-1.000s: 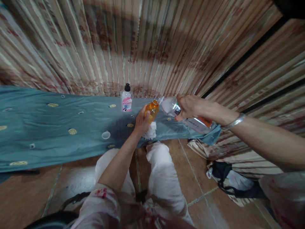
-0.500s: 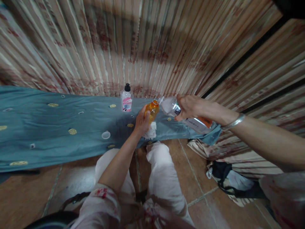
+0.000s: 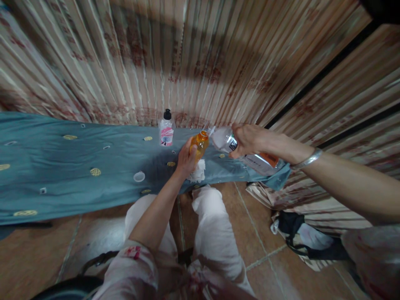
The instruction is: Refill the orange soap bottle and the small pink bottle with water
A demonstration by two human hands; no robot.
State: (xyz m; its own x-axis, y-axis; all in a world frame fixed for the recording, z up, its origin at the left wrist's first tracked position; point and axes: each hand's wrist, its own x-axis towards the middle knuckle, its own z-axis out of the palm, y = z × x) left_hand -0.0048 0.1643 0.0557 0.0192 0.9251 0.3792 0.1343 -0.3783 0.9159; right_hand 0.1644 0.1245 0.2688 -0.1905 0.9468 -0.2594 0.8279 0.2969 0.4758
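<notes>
Still, both hands' fingers grip as before: left hand [image 3: 186, 157] orange bottle [image 3: 200, 143], right hand [image 3: 246, 139] seemingly clear bottle [image 3: 246, 156].

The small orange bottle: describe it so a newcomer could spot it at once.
On the blue-green cloth before the striped curtain, find the left hand. It grips the small orange bottle, amber and open-topped, unlike the clear bottle tilted by the right hand.

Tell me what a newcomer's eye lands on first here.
At mid-frame, the left hand holds a small orange bottle upright over the blue cloth, while the right hand tips a large clear bottle so its mouth meets the orange one's. Behind them a black-capped bottle stands against the striped curtain, and a small white cap lies on the cloth to the left.
</notes>
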